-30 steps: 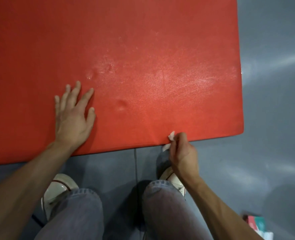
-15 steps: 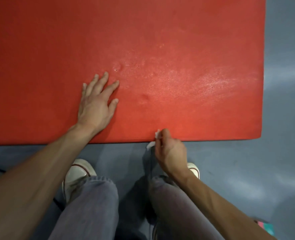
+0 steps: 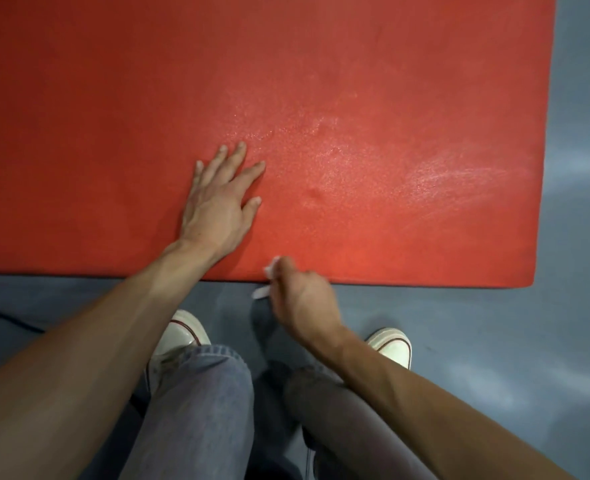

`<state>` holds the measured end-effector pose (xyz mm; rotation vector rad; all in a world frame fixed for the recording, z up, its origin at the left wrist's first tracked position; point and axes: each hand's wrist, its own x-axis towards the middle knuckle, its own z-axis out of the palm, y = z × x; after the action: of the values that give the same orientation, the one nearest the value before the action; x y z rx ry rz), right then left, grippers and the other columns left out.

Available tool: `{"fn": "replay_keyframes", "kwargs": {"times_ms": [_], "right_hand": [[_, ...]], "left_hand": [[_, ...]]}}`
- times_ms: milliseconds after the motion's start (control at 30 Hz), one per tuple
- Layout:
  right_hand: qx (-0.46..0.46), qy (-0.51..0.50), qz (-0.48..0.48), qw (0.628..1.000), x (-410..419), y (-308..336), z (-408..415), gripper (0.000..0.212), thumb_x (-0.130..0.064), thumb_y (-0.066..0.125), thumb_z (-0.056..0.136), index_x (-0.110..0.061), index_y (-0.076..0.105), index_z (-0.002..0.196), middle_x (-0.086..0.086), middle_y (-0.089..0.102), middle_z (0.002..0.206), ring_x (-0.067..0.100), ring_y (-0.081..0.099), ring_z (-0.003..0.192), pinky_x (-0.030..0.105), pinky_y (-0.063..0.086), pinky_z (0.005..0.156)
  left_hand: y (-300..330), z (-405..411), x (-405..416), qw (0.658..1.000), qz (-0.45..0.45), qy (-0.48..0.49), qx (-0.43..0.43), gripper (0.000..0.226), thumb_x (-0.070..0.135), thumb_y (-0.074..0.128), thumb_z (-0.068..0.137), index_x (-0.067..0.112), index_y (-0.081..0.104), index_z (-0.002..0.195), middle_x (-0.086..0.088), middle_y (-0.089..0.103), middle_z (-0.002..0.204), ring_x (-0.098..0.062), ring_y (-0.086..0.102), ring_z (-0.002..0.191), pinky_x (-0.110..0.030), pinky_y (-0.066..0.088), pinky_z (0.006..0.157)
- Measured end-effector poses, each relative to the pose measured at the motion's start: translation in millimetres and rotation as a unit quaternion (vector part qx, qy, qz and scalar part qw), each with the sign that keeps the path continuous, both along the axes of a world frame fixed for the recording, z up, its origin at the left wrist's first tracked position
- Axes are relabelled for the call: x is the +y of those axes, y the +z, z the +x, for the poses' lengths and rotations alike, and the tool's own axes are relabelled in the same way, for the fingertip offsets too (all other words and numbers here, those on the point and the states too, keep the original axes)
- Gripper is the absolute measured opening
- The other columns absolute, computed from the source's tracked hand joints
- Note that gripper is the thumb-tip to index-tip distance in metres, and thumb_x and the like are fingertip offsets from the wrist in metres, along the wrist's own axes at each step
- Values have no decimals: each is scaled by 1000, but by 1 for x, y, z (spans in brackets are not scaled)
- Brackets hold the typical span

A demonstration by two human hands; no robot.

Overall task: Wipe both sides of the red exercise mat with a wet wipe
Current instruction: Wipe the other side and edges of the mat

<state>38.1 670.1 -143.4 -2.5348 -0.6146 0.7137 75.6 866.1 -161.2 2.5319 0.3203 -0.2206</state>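
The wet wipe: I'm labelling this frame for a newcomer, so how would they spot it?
Follow the red mat's near edge to the right hand. The wet wipe is the small white scrap it pinches there, the only white thing touching the mat.

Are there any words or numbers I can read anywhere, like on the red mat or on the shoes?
None: no words, numbers or signs show anywhere in this picture.
The red mat is plain, with only shiny wet streaks.
The white shoes show a red stripe but no readable brand.
The wet wipe held in the right hand is blank white.
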Motion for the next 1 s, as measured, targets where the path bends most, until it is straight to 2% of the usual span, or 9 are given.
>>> {"fn": "replay_keyframes", "kwargs": {"times_ms": [100,233,367,533,600,667,800,900,1000], "right_hand": [[-2,29,-11,1000,10,5,6,30,-43,40,95,-19,54,108,5,77,86,40,69,74,40,50,58],[-5,-162,-80,984,-82,8,35,12,-28,68,88,-21,61,93,-1,75,80,28,70,70,35,52,59],[-35,-293,-162,942,-127,16,50,19,-27,72,86,-15,59,80,2,66,68,33,68,72,32,40,58],[50,-104,-13,993,-15,3,22,18,-21,67,89,-16,62,105,3,76,89,31,72,83,38,55,71],[84,28,-29,996,37,8,10,25,-23,62,92,-11,56,114,11,75,94,38,70,87,41,52,72],[81,77,-65,992,54,10,9,27,-28,59,94,-10,53,113,19,71,93,44,67,86,40,44,67],[50,-37,-44,997,-11,12,26,27,-46,64,83,-24,59,97,-1,73,85,32,70,81,35,45,63],[42,-192,-95,976,-72,15,44,20,-30,73,84,-21,55,79,-8,68,69,21,66,64,30,42,56],[61,-214,-131,966,-96,20,56,17,-25,72,84,-19,58,77,-2,70,66,19,66,61,37,53,58]], "left_hand": [[0,0,0,1000,0,-1,1,56,29,58,101,29,43,155,1,18,171,-23,8,158,-46,0,127],[-1,-1,4,1000,-7,-9,1,56,29,58,102,29,42,155,1,17,171,-23,7,159,-46,0,127],[-3,-2,3,1000,-4,-3,-5,55,28,58,102,29,43,155,1,18,171,-24,8,158,-46,0,127],[-3,-1,3,1000,3,-3,-2,56,28,59,101,29,44,154,1,18,171,-24,9,158,-47,2,127],[-2,-1,3,1000,6,-7,3,56,29,58,102,30,41,155,2,16,171,-23,7,159,-46,1,127],[-2,-1,3,1000,7,-9,9,56,30,57,103,31,39,156,3,13,171,-22,5,159,-44,-1,127],[-4,0,5,1000,13,-16,14,58,32,57,103,33,37,157,4,11,172,-22,4,159,-45,-1,126],[-3,1,4,999,16,-19,29,60,33,55,104,35,32,159,5,6,172,-21,0,159,-46,-2,127],[-4,2,6,998,24,-26,44,61,35,51,105,38,24,160,7,-1,172,-19,-5,159,-46,-3,128]]}}
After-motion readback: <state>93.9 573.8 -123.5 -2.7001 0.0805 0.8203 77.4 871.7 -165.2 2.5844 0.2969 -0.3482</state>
